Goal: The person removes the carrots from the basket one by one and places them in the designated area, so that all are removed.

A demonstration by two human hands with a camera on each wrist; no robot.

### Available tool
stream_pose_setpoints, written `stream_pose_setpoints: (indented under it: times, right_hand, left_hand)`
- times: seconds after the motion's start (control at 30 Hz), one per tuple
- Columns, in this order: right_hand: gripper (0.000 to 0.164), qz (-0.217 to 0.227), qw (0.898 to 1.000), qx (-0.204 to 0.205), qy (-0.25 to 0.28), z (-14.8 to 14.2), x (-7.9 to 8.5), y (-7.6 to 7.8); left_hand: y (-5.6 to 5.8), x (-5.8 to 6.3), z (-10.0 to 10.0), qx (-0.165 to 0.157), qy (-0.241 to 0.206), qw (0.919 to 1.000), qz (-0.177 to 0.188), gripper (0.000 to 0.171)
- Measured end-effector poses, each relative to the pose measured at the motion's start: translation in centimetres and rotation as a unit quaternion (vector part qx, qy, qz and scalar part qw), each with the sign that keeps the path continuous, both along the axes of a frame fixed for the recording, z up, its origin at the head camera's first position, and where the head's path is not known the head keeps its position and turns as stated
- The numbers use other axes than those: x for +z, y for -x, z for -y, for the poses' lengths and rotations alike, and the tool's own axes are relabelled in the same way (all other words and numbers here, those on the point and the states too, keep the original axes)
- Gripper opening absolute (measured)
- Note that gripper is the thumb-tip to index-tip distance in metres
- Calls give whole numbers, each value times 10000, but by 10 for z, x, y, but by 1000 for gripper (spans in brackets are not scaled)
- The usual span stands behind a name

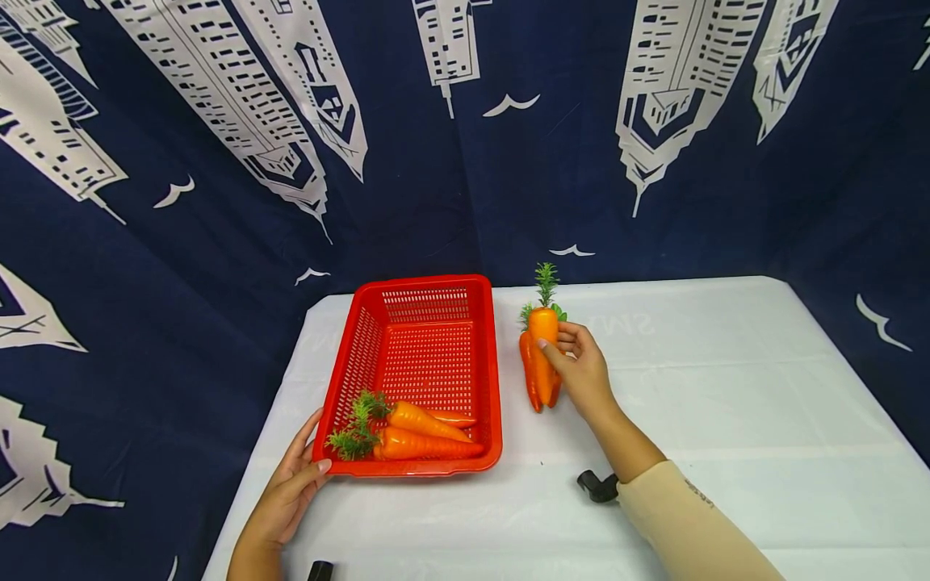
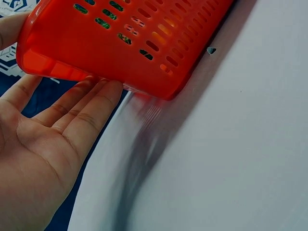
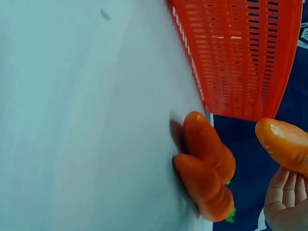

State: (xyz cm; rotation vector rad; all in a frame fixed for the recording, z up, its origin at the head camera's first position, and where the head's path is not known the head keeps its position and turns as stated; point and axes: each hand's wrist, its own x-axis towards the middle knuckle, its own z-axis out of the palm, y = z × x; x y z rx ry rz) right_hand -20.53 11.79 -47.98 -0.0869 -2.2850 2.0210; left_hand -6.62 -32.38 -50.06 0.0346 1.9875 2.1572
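A red plastic basket [image 1: 487, 363] with slotted walls stands left of centre on the table. My left hand [image 1: 294, 482] grips its near left corner, thumb on the rim and fingers beneath, as the left wrist view also shows. Inside, at the near end, lie three carrots [image 1: 429, 443] with green tops, one partly hidden. My right hand [image 1: 584, 369] pinches an orange carrot [image 1: 542, 327] by its side, raised above the table to the right of the basket. Under it, two more carrots [image 3: 197, 178] lie side by side on the table; the held one partly covers them in the head view.
White cloth covers the table [image 1: 726, 403]. A dark blue curtain [image 1: 508, 186] with white building prints hangs behind it. A small black object [image 1: 599, 487] shows beside the right forearm, and another black piece [image 1: 320, 571] at the bottom edge.
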Motion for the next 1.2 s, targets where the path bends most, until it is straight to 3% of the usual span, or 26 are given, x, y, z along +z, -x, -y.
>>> stream_pose_setpoints:
  times: [0.43, 0.73, 1.0, 1.2]
  right_hand:
    - [57, 410, 9989, -140, -182, -16, -15, 8]
    - [58, 672, 9972, -320, -97, -25, -17, 12]
    - [59, 1053, 9931, -384, -336, -36, -25, 17]
    - [61, 1124, 9911, -444, -553, -39, -27, 19]
  left_hand:
    - [0, -2, 3, -271, -88, 9993, -249, 75]
    - [0, -1, 2, -45, 21, 10000, -6, 75]
    - [0, -2, 3, -213, -42, 9995, -220, 74]
    - [0, -1, 1, 3, 52, 10000, -1, 74]
